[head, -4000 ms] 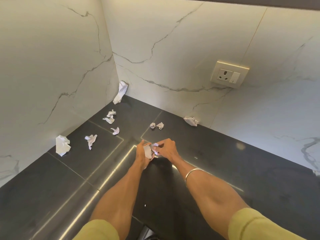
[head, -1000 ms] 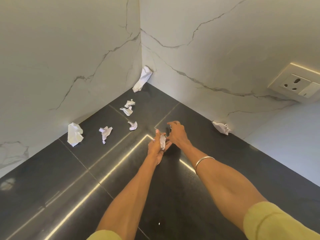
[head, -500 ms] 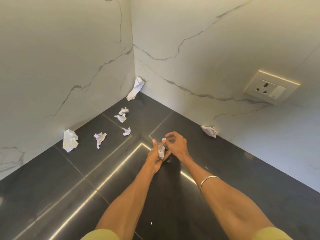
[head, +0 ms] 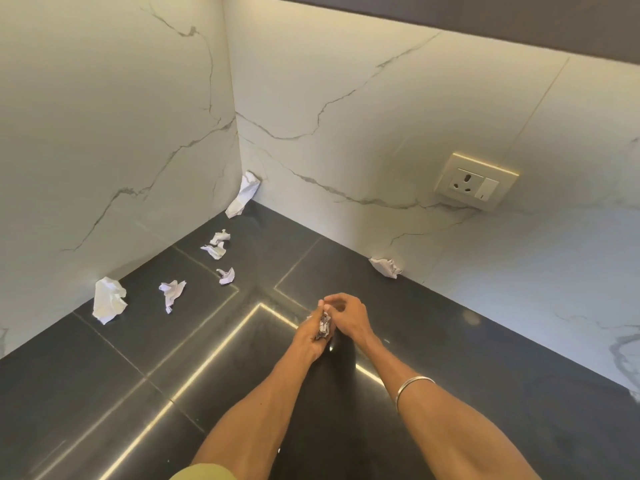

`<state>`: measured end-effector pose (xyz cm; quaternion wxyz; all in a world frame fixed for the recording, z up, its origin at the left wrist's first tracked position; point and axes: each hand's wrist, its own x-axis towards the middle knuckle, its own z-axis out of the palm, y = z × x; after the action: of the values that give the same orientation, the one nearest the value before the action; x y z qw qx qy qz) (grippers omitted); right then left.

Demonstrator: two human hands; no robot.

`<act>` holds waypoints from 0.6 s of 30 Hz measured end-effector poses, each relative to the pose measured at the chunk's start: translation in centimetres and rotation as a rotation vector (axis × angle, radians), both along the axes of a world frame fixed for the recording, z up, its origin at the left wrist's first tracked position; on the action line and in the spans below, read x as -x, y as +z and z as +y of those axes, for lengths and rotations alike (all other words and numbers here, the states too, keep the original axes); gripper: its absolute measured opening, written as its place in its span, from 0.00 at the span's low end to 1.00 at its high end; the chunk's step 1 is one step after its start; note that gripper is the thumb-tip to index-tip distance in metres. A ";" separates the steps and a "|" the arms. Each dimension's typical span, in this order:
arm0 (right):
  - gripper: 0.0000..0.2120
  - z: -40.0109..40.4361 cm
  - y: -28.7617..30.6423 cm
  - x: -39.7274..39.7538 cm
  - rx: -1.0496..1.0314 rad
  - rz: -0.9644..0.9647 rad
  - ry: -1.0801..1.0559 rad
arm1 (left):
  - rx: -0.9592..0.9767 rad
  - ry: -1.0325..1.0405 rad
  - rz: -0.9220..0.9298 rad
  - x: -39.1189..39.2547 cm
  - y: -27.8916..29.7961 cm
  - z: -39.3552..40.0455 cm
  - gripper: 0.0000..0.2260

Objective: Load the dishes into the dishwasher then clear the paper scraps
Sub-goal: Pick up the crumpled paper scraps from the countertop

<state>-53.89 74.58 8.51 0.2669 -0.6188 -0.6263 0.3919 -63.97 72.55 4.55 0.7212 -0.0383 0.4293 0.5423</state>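
Above the dark counter, your left hand clutched the wad of scraps while your right hand, fingers loosely curled, hovered beside it; overfilling that fist could have spilled pieces.

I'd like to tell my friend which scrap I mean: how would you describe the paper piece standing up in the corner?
Find the corner where the two marble walls meet above the black counter. The corner scrap stands right there, leaning upright against the wall. Unlike the small crumpled scraps lying flat on the counter in front of it, it is long and upright.
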 end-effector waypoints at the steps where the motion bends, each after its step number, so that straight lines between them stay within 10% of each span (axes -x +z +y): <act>1: 0.07 0.3 0.1 -0.4 0.003 0.031 -0.055 | 0.010 0.001 0.007 -0.1 0.0 0.2 0.10; 18: 0.31 8.3 0.4 -8.2 -0.044 -0.142 -0.295 | -0.024 -0.120 -0.103 -2.8 1.2 9.1 0.05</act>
<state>-45.69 82.88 8.95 0.2902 -0.7241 -0.5544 0.2900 -61.13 81.70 5.73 0.7738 -0.0318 0.3867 0.5006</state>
